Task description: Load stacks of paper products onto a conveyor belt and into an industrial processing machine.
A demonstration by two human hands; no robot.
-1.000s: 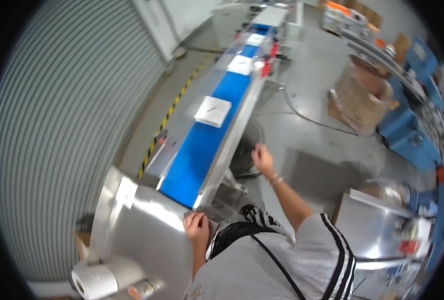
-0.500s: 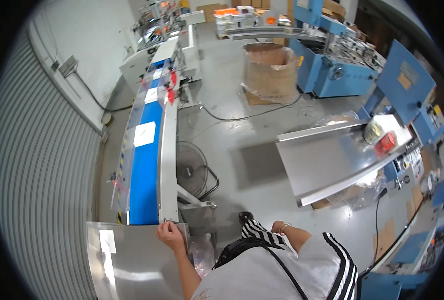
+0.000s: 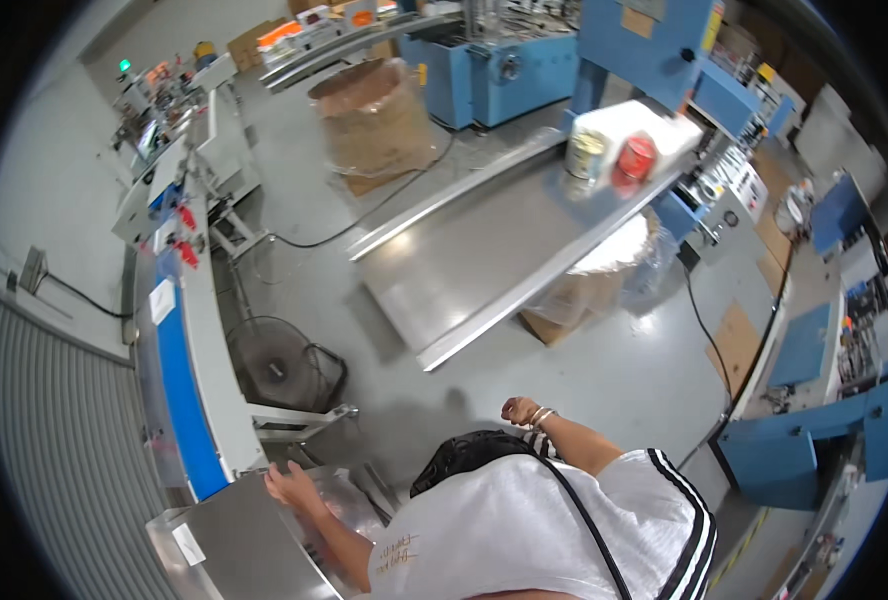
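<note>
My left hand (image 3: 294,488) is at the near end of the conveyor, beside the corner of a stainless steel tabletop (image 3: 249,525). Its fingers are apart, with nothing seen in them. A white paper sheet (image 3: 189,544) lies on that steel top. The blue conveyor belt (image 3: 186,415) runs away from there and carries another white sheet (image 3: 162,300). Over the floor in front of my body, my right hand (image 3: 520,410) is curled, with a bracelet at the wrist and nothing visible in it.
A steel chute (image 3: 464,270) slants across the middle, with a gold can (image 3: 586,155) and a red can (image 3: 636,158) at its upper end. A floor fan (image 3: 276,368) stands beside the conveyor. Farther off are a large carton (image 3: 379,125) and blue machines (image 3: 524,80). Cables cross the floor.
The view has swung to the right, so the conveyor is farther left and the chute is central. My right hand is raised forward. My left hand remains beside the conveyor's end, its fingers more spread.
</note>
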